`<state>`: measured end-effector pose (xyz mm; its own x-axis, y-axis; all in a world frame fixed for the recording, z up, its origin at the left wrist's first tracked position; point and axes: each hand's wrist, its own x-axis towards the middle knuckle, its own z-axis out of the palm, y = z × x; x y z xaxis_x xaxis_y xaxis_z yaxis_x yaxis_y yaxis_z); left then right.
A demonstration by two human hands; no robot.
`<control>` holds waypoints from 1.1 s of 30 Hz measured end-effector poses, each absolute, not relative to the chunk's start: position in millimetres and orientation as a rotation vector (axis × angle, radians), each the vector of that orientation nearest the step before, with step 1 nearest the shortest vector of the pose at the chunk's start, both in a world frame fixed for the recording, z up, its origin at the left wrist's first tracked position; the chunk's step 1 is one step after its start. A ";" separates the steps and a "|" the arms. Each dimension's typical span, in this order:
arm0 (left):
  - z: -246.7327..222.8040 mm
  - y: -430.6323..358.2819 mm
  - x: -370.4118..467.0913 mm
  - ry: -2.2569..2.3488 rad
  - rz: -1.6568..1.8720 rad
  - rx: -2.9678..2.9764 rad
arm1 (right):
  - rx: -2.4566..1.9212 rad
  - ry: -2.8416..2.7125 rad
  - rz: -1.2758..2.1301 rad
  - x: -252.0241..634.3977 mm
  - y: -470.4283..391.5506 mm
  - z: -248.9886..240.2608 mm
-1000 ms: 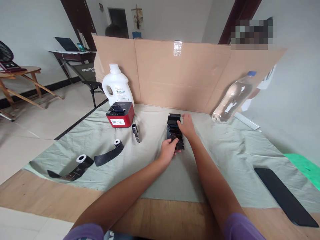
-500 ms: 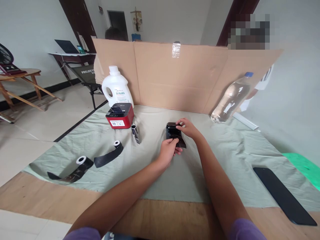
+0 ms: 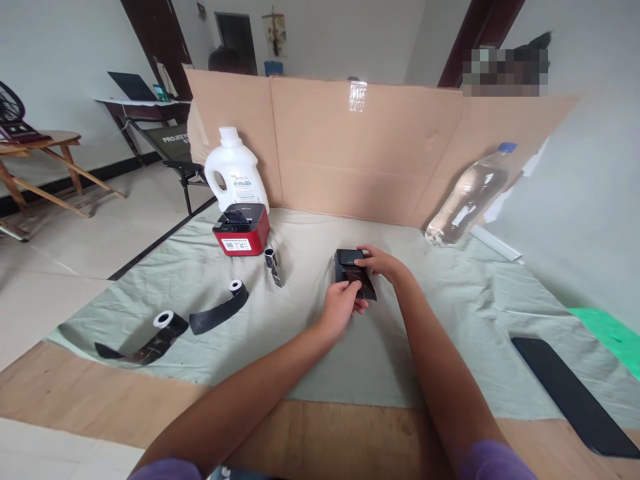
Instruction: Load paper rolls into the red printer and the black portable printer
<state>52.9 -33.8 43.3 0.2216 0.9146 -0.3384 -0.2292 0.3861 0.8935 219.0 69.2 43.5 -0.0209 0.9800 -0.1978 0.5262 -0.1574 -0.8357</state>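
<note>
A small black receipt printer rests on the cloth in front of me, its lid down over the body. From its front edge hangs a dark strip of paper. My left hand is closed at the near side, pinching that strip between thumb and fingers. My right hand grips the printer's lid at its right side, thumb on top and fingers bent behind. Further left stands a red and black printer with a dark strip in its top.
Partly unrolled dark paper rolls lie at left, with a smaller roll nearer. A white detergent bottle and a leaning clear bottle stand before the cardboard screen. A black phone lies at right.
The printer's lid, raised before, has come down under my right hand. My left hand keeps its pinch on the paper strip. The view has shifted slightly.
</note>
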 end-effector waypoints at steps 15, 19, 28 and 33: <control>35.9 -23.9 43.0 1.060 1.069 0.962 | -1.729 -1.373 1.215 206.9 59.1 41.9; 31.3 5.7 27.9 1.248 1.200 1.081 | -1.722 -1.358 1.225 209.1 55.8 40.3; 28.6 66.0 7.8 1.271 0.493 1.078 | -1.665 -1.318 1.216 210.9 60.4 30.6; 30.5 76.2 10.1 1.268 0.375 1.038 | -1.651 -1.260 1.175 206.0 64.1 25.8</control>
<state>10.1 76.2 30.5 0.3132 0.7386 -0.5970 0.2956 0.5216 0.8004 206.0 64.1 25.8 0.0992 0.9688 -0.2271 0.2934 -0.2465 -0.9237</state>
